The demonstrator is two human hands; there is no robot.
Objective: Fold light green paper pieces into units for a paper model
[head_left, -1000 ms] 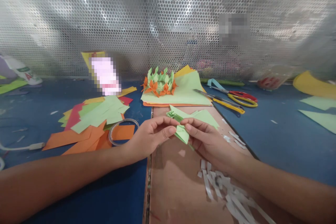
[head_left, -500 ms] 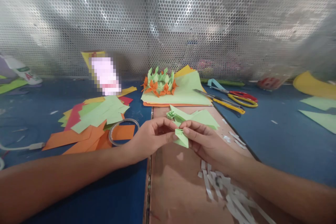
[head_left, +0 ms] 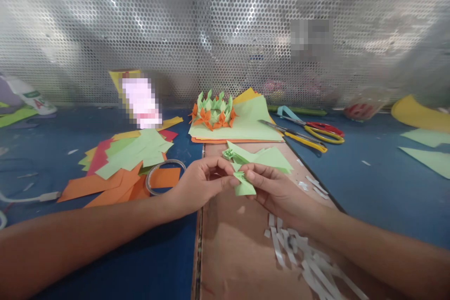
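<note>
A small folded piece of light green paper point(head_left: 243, 186) is held up over the brown board point(head_left: 228, 253). My left hand point(head_left: 206, 180) pinches its left edge between thumb and fingers. On the other side my right hand point(head_left: 277, 187) grips it, thumb in front; those fingertips are partly hidden behind the paper. Just beyond the hands lie more light green paper pieces point(head_left: 274, 157) and a small green folded paper rosette point(head_left: 228, 153). Farther back, an orange and green folded-paper ring point(head_left: 221, 119) rests on a stack of coloured sheets point(head_left: 251, 119).
Scissors point(head_left: 325, 132) and a yellow utility knife point(head_left: 305, 141) lie at back right. White strips point(head_left: 309, 262) are scattered near my right forearm. Left are paper scraps point(head_left: 133, 152), a tape roll point(head_left: 148, 183), a cable point(head_left: 49, 196) and a glue bottle point(head_left: 33, 96). A perforated metal panel point(head_left: 211, 23) closes the back.
The lower flap of the green paper has turned and spread wider at the bottom. Both hands keep their hold in nearly the same place.
</note>
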